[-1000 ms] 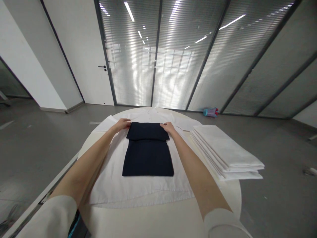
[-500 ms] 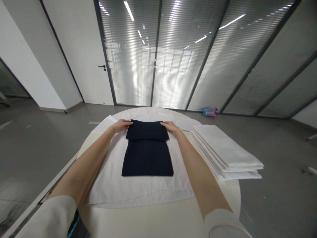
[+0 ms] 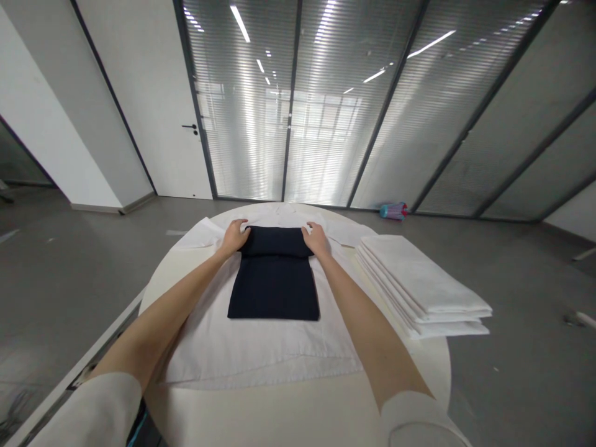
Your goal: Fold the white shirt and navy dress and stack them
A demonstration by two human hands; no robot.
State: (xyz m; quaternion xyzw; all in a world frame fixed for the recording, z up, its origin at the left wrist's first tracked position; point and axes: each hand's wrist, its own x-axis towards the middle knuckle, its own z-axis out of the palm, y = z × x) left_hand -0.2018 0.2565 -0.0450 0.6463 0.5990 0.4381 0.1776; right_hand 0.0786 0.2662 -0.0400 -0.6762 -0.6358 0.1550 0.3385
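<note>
A folded dark navy cloth [image 3: 274, 282] lies on a white shirt [image 3: 261, 347] spread over a round white table [image 3: 288, 410]. The cloth's far end is turned over into a rounded flap. My left hand [image 3: 234, 236] grips the flap's left end, fingers curled round it. At the flap's right end my right hand [image 3: 316, 239] holds it the same way. Both arms reach straight out over the shirt.
A stack of folded white cloths [image 3: 421, 285] sits at the table's right side. A teal and pink bottle [image 3: 395, 210] lies on the grey floor by the glass wall with blinds. A white door [image 3: 153, 105] is at the back left.
The flap at the cloth's far end has been gathered tighter and rounder, and both hands have closed in on its ends. The visible cloth looks shorter.
</note>
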